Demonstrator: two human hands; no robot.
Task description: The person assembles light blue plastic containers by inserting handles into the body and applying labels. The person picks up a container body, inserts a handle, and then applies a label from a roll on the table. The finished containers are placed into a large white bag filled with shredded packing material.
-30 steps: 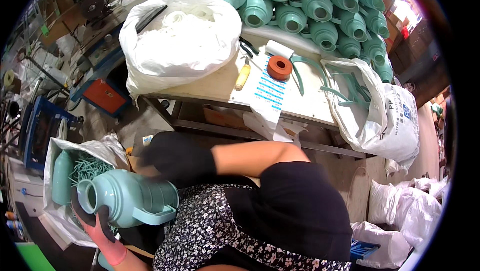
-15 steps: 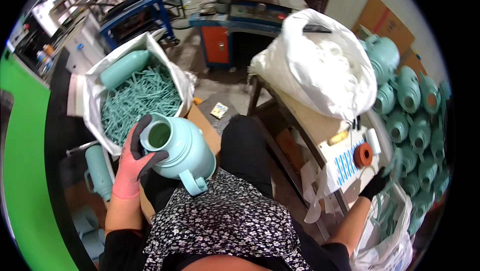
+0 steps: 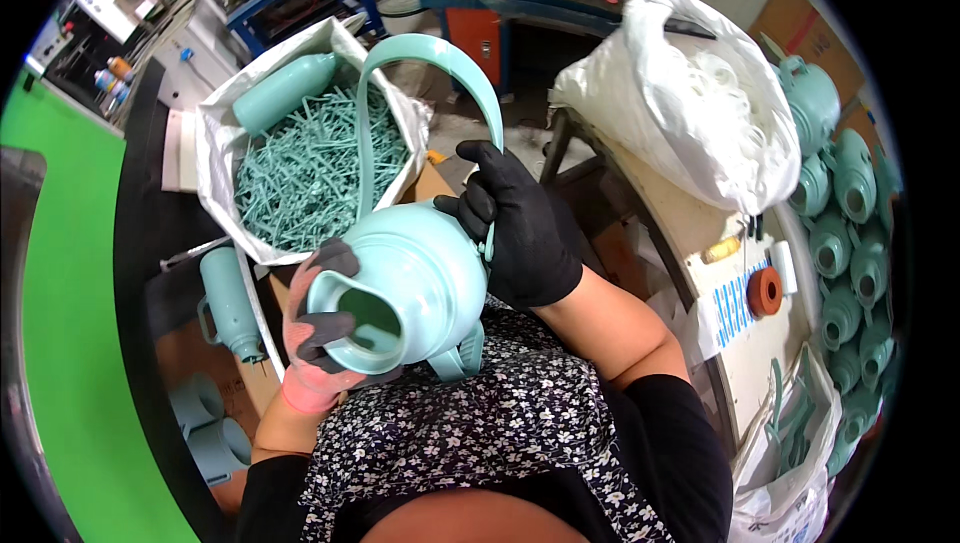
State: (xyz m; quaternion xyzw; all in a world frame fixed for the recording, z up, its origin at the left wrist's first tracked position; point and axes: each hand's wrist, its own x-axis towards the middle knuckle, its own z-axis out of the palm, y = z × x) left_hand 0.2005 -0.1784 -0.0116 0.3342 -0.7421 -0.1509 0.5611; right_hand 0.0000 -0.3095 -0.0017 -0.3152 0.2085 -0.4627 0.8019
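A pale teal thermos jug body (image 3: 435,268) lies tilted over my lap, its open mouth turned toward the lower left. My left hand (image 3: 325,333), in a pink and dark grey glove, grips it by the neck, with fingers over the rim. Above the body arches a teal carrying handle (image 3: 475,78). My right hand (image 3: 520,228), in a black glove, is closed around the handle's right end, close against the jug's side. The other end comes down behind the far side of the jug; whether it touches is hidden. A side grip (image 3: 458,355) sticks out beneath the body.
Beyond the jug stands a white sack (image 3: 215,158) of thin teal sticks and a teal bottle shape. To the right, a table (image 3: 655,213) bears a sack of white rings (image 3: 640,83) and a brown tape roll (image 3: 765,291). Teal jugs (image 3: 840,318) are stacked far right, above a bag of handles (image 3: 745,493).
My right hand has come from the bag at the lower right to the jug, bringing a teal carrying handle. My left hand has turned the jug and shifted it slightly right.
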